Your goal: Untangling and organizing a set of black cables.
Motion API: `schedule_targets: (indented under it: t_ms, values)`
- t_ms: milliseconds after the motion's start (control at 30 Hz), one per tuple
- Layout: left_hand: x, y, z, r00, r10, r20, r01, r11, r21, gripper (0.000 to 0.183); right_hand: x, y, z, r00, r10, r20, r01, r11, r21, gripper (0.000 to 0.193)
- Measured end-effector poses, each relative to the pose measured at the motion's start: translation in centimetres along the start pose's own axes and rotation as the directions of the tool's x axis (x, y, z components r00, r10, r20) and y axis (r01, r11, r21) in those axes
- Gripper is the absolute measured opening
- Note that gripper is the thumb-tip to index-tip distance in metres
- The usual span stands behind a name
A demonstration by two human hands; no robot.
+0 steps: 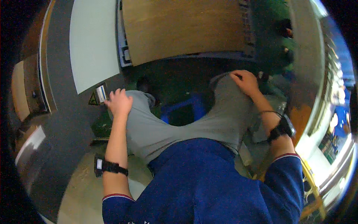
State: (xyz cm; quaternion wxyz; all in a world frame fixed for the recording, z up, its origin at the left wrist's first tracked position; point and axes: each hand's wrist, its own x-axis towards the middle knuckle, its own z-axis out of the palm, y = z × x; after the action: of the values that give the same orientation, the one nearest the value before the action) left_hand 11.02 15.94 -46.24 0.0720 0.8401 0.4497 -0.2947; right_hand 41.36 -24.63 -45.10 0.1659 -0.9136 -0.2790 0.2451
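I am seated, and grey trousers [149, 119] cover my two bent legs. My left hand [120, 102] rests on the left knee with its fingers spread, holding nothing. Beside its fingertips is a small white label [101, 93] on a dark grey surface, next to a triangular warning sign [93, 99]. My right hand [246, 83] lies at the right knee. Its thumb and fingers are bent together in a pinch on the trouser cloth. Each forearm carries a black strap with a small device: the left device [99, 165] and the right device [287, 126].
Ahead of my knees stands a wooden board [182, 28] in a bluish frame. A white panel [95, 41] is at the far left. Between my legs, a blue frame [182, 108] sits low over a dark green floor. A pale pillar [307, 56] and yellow bars [311, 179] stand right.
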Motion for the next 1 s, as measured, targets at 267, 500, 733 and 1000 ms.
schedule_targets:
  t_ms: [267, 500, 733, 1000]
  values:
    - [-8.0, 15.2, 19.1, 0.337, 0.568, 0.751, -0.602, 0.743, -0.291, 0.047, -4.1, 0.0, 1.8, 0.992, -0.079, -0.103, 0.064, 0.988, -0.141, 0.026]
    - [-8.0, 7.4, 34.2, -0.018, 0.544, 0.839, -0.338, 0.786, -0.517, 0.055, -2.5, -2.8, 1.3, 0.980, -0.096, -0.173, 0.104, 0.994, 0.042, 0.025]
    - [-9.2, 14.8, 24.4, -0.162, 0.546, 0.822, -0.288, 0.771, -0.568, 0.054, -3.4, 2.2, -2.0, 0.988, 0.109, -0.109, -0.113, 0.993, -0.029, 0.028]
    - [-2.1, 16.6, 21.6, 0.083, 0.332, 0.940, -0.541, 0.807, -0.237, 0.054, -0.9, -2.1, -3.3, 0.984, -0.011, -0.176, 0.023, 0.997, 0.068, 0.032]
